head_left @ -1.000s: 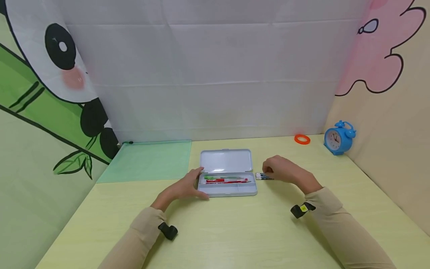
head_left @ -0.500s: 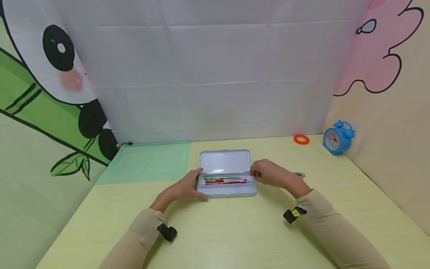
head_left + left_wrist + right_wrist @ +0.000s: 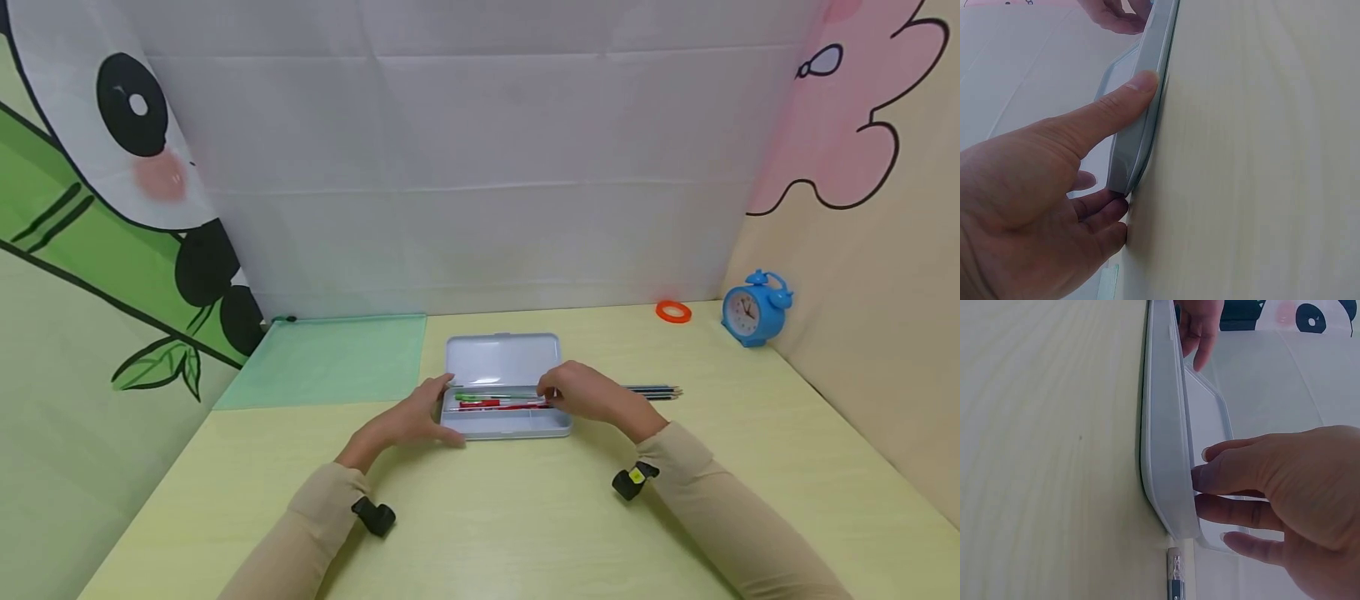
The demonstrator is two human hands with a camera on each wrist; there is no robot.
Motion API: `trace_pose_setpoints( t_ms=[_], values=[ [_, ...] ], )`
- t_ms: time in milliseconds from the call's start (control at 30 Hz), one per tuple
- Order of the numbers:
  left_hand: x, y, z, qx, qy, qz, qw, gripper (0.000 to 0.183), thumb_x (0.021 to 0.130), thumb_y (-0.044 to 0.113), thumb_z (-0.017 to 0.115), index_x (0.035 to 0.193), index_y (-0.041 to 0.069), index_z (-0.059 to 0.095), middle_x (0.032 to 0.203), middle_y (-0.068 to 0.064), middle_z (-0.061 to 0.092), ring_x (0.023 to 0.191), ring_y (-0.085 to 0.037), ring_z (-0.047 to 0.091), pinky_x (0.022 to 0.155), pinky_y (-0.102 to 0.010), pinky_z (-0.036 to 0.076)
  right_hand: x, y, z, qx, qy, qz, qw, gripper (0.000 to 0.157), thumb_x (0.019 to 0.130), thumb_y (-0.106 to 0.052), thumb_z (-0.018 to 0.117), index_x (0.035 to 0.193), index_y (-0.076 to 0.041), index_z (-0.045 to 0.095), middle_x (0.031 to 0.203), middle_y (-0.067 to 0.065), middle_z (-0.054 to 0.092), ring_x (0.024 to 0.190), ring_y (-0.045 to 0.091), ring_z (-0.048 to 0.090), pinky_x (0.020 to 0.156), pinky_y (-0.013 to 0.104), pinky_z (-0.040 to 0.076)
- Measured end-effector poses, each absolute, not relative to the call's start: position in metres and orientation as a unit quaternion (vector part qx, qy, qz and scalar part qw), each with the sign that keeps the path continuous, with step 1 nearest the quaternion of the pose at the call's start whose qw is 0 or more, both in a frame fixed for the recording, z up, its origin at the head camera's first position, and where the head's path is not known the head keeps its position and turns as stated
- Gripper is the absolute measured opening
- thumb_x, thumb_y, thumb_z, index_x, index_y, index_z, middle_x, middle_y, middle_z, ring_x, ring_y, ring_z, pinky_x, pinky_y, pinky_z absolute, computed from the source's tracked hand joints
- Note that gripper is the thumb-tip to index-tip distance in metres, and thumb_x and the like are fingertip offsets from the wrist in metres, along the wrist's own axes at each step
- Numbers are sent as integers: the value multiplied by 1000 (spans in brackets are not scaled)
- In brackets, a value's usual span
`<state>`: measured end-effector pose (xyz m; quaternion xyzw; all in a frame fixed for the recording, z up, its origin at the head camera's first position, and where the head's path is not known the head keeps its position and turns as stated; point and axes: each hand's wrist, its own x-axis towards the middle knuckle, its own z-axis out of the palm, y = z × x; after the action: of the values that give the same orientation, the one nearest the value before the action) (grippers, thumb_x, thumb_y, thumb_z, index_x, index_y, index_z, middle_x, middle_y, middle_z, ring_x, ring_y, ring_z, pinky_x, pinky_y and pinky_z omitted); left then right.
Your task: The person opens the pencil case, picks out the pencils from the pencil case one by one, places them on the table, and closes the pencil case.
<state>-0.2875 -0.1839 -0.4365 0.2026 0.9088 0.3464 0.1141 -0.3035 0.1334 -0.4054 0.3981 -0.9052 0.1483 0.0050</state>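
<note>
An opened white pencil case (image 3: 510, 432) lies on the table with its lid laid back. Inside it are green pens (image 3: 480, 396) and red pens (image 3: 480, 404). My left hand (image 3: 408, 421) grips the case's left end, thumb (image 3: 1119, 103) against the front wall and the other fingers round the end. My right hand (image 3: 588, 392) reaches over the right end, fingertips down inside at the pens' right ends. The case wall hides those fingertips in the right wrist view, so I cannot tell whether they pinch a pen. Several dark pencils (image 3: 656, 391) lie right of the case, partly behind that hand.
A green mat (image 3: 337, 358) covers the back left of the table (image 3: 495, 517). Toward the back right are an orange-red ring (image 3: 673, 312) and a blue alarm clock (image 3: 753, 310). A white sheet (image 3: 480, 167) hangs along the rear edge.
My right hand has moved left, from the pencils beside the case to over its right part, uncovering more of the pencils. The left hand has stayed at the case's left end.
</note>
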Motion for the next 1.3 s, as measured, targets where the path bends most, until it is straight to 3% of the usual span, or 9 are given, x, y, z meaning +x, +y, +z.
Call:
trace_pose_setpoints(
  t_ms=[1300],
  values=[
    [-288, -184, -437, 198, 914, 335, 113, 121, 71, 40, 91, 158, 3, 17, 157, -17, 29, 143, -33, 29, 115, -54, 28, -310, 117, -409, 397, -908, 137, -9, 14, 90, 3, 69, 101, -4, 75, 86, 1, 68, 74, 14, 56, 72, 28, 52]
  ],
)
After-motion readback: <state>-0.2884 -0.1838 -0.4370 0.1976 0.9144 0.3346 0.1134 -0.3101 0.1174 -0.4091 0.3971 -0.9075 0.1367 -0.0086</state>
